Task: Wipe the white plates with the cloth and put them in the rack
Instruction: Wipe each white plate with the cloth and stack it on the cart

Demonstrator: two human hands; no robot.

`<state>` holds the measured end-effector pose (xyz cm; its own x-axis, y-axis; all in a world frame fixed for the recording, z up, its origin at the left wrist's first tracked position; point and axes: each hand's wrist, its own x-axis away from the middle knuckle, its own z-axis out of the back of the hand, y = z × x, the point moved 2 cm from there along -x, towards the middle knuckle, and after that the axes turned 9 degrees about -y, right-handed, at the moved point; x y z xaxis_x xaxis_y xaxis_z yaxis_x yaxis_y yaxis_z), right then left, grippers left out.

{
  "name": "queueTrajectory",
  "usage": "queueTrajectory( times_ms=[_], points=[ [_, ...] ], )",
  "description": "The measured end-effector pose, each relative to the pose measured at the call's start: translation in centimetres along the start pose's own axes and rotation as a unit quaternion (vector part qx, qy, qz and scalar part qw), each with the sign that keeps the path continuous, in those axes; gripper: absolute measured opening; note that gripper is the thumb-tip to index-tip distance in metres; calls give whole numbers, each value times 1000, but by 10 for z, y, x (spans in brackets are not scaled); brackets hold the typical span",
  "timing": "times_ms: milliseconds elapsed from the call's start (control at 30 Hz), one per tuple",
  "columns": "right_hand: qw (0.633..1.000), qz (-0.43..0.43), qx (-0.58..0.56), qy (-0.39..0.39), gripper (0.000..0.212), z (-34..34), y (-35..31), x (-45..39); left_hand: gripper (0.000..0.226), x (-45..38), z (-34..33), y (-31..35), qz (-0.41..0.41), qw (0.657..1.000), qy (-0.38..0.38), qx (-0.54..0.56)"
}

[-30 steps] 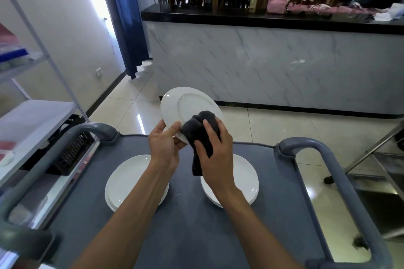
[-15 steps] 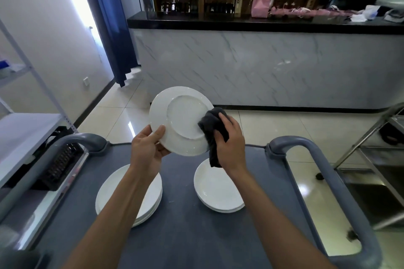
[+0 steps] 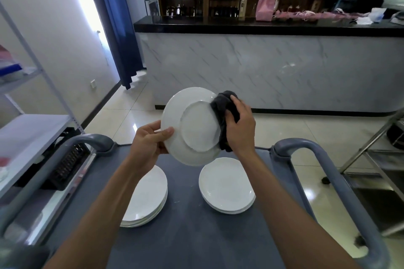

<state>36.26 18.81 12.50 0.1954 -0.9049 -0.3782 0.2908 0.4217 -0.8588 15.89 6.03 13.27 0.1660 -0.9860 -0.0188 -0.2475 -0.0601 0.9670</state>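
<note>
White porcelain is tilting up in front of the person: the held plate [image 3: 192, 129], its underside facing the camera, is being pinched at its lower left rim by the left hand [image 3: 148, 144], thumb on the near face and the other fingers [image 3: 165, 149] curling behind. The right hand [image 3: 239, 129] is clamping a dark cloth [image 3: 223, 113] against the plate's right rim, fingers curled round the wad.

To wipe well, the right hand probably needs to sweep the cloth around the rim and across the raised foot ring while the left hand is turning the plate a little at a time, so no arc goes unwiped. The pinch looks narrow, so pressing hard from the right could lever the plate out of it; pushing toward the left palm seems safer.

Below the left fingers is sitting a stack of plates [image 3: 146, 199], and below the right fingers a second stack [image 3: 227, 185], both on the grey cart top [image 3: 192, 236]. The held plate's lower edge is hanging just above them, so there is little room downward. Grey cart handles [image 3: 328, 159] are rising on either side. Room looks open upward and ahead. I cannot make out the rack for certain.
</note>
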Motion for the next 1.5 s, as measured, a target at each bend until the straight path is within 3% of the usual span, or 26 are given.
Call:
queueTrajectory(
  times_ms=[467, 700, 900, 1267, 1500],
  points=[
    [980, 163, 102, -58, 40, -25, -45, 12, 29, 6, -17, -10, 1, 997, -15, -72],
    [974, 178, 113, -87, 38, -37, -44, 26, 26, 13, -18, -12, 5, 997, -5, -71],
    [983, 145, 91, -73, 37, -39, -39, 22, 26, 19, -16, -16, 13, 999, 8, -52],
    [994, -12, 50, -97, 36, -19, -12, 8, 24, 31, -4, -20, 9, 998, 58, 37],
    [996, -63, -34, -54, 35, -14, -6, 26, 26, 26, 0, -14, -16, 988, 101, 117]
  ],
)
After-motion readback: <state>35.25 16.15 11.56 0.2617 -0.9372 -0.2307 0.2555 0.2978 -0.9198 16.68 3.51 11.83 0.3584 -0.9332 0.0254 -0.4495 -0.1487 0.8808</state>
